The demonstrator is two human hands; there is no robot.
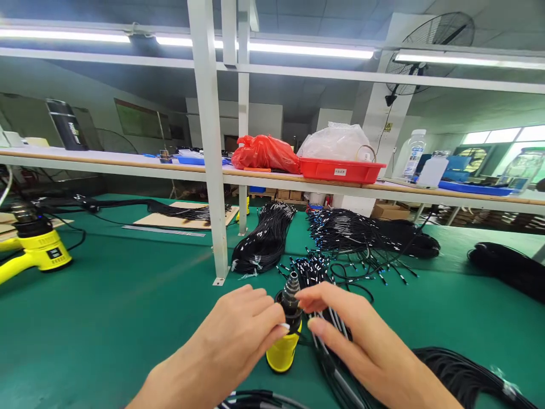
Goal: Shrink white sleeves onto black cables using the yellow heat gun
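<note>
The upright yellow heat gun (281, 353) stood on the green counter (128, 335), with both hands close about its metal nozzle (292, 287). Left of it, the left hand (225, 326) had its fingers curled in; a small white bit (283, 325) showed by the thumb, but whether they gripped it could not be told. Right of it, the right hand (366, 335) had its fingers released, thumb and forefinger parted beside the nozzle.

The likeliest mishap was a burn, if the nozzle was hot and a fingertip brushed it; whether it was running could not be seen. A knock from either wrist might have tipped the gun onto the black cables (313, 272) just behind and to its right, and heat could have marked their sleeves.

Beyond the gun lay two more cable bundles (266, 238) (353, 230). Well to its left stood a second heat gun (42, 244); behind it, to the left, rose a white post (212, 142). Above and behind it ran a shelf (264, 177) with a red bag (266, 153) and a red tray (340, 170), under strip lights (310, 51) and a wall fan (438, 34).
</note>
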